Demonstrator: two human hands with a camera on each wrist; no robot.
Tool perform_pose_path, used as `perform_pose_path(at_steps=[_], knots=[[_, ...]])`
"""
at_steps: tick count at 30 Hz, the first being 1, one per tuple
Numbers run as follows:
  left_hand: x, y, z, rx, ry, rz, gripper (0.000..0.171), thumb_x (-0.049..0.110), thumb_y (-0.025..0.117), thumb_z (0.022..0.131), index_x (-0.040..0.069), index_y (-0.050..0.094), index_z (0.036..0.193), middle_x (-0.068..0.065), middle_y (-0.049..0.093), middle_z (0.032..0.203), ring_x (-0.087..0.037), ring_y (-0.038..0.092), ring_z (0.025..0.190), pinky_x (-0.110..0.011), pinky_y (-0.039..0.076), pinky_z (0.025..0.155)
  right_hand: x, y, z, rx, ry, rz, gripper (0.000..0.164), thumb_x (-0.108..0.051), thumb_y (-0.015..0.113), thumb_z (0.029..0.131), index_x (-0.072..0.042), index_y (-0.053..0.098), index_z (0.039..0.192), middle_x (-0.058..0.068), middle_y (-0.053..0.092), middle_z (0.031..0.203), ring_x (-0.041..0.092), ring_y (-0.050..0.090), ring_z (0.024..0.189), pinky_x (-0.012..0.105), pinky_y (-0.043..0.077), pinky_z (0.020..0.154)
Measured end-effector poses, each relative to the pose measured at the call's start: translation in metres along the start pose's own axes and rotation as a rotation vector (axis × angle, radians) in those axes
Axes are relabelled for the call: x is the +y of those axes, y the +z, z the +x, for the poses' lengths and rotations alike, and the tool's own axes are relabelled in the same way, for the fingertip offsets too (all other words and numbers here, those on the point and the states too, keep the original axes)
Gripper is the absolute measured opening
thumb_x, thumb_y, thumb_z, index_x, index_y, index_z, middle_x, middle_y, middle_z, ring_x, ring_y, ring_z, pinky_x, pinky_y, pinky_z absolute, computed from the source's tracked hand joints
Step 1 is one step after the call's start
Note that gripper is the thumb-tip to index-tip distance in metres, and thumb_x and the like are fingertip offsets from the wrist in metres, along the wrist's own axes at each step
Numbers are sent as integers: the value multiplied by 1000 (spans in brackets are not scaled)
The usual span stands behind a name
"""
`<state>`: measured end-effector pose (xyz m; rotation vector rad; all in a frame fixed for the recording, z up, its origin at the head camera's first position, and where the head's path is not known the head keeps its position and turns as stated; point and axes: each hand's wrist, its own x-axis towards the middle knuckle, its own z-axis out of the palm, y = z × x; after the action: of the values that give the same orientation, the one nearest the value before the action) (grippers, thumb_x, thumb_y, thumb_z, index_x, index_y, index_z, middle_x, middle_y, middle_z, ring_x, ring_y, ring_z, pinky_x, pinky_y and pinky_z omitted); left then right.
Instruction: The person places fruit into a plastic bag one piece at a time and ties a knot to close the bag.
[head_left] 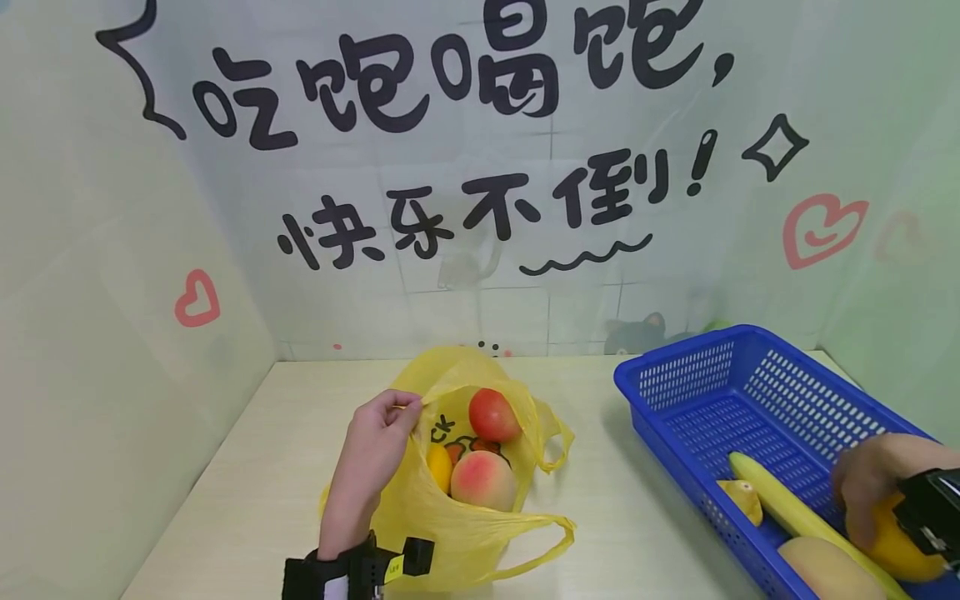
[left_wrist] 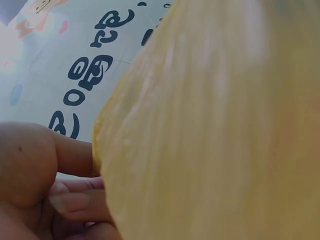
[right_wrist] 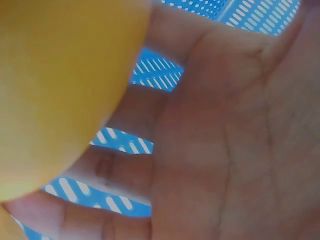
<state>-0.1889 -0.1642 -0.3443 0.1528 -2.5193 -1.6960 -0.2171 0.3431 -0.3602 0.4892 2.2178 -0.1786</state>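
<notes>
My left hand [head_left: 385, 425] pinches the left rim of a yellow plastic bag [head_left: 450, 533] between thumb and fingers; the left wrist view has the bag's thin side [left_wrist: 200, 130] filling most of it. Inside the bag lie a red apple [head_left: 494, 415], a pink-and-cream peach [head_left: 483, 481] and a yellow-orange fruit [head_left: 439, 467] partly behind the film. Over in the blue basket [head_left: 648, 417], my right hand [head_left: 877, 475] grips a rounded yellow-orange fruit [head_left: 903, 546], its fingers reaching around the side in the right wrist view. The fruit's full shape is hidden.
Beside the right hand in the basket are a long yellow banana [head_left: 795, 504], a small knobby yellow piece [head_left: 742, 500] and a round beige fruit [head_left: 828, 571]. The bag's loop handles [head_left: 555, 542] spread rightward on the pale table [head_left: 592, 467]. A printed wall [head_left: 480, 317] stands behind.
</notes>
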Motion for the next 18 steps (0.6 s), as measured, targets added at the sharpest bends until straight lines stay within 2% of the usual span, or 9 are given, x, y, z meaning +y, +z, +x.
perform_pose_path(at_steps=[5,10,14,18], knots=[[1,0,0,-1,3,-4,23,20,53,102,2,63,114,-14,66,96,-20,58,78,-22,51,71,0,-1,-1,7,19,43,52,-14,88,66,2,63,109,17,57,92,27,60,88,43,56,90],[1,-1,0,-5,0,-8,23,20,53,102,2,63,114,-14,65,96,-19,58,78,-21,51,71,-2,2,1,5,7,-21,42,-15,87,67,-2,64,100,14,59,89,24,62,85,39,57,89],[1,-1,0,-9,0,-11,23,20,53,102,3,63,114,-14,65,95,-19,58,77,-21,51,70,-3,1,3,-18,-5,-81,39,-17,86,70,-4,63,99,12,60,89,23,62,85,40,56,90],[0,-1,0,-11,0,-14,23,20,53,102,2,63,114,-13,64,93,-19,57,76,-20,50,68,-2,1,3,-29,-18,-61,40,-17,85,71,-2,63,101,14,57,91,24,61,86,40,56,91]])
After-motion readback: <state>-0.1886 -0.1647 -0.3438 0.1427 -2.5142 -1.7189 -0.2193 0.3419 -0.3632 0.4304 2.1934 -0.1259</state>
